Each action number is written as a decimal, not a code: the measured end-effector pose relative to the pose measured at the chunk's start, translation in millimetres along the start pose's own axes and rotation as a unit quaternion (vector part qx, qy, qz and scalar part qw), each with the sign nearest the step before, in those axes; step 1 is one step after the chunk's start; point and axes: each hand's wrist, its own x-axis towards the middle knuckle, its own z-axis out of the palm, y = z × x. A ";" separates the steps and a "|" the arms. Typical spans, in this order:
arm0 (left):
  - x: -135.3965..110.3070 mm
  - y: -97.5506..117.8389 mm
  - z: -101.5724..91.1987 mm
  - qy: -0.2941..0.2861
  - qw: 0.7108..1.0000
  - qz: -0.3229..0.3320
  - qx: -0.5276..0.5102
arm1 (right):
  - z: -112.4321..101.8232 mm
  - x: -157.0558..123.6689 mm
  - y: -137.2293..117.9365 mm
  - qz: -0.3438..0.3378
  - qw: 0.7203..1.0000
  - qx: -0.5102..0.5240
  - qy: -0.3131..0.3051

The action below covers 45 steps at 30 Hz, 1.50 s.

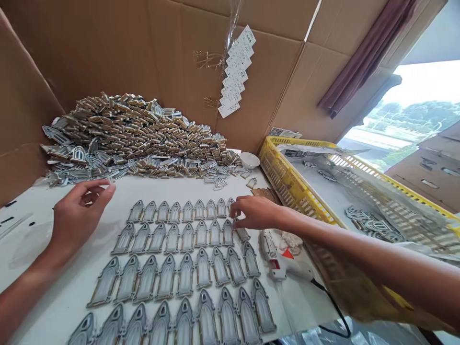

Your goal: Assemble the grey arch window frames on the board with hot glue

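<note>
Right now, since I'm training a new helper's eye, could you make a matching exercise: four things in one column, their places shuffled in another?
1. white-and-red plastic glue gun
2. small white round bowl
3. overlapping white paper tags
4. right hand

A. against the brown cardboard wall
B. at the farthest row of grey arched pieces, right end
C. right of the third row from the back
D. by the heap's right end

1-C, 2-D, 3-A, 4-B

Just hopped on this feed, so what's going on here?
The person's right hand is at the right end of the farthest row of grey, pointed-arch pieces on the white table. The left hand is left of the rows; whether it holds anything is unclear. Behind is a heap of similar pieces; a white-and-red glue gun lies right.
</note>
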 end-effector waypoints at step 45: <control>25.4 -77.5 8.9 0.024 0.994 0.107 0.016 | -6.0 60.3 47.7 -0.071 0.991 0.106 0.030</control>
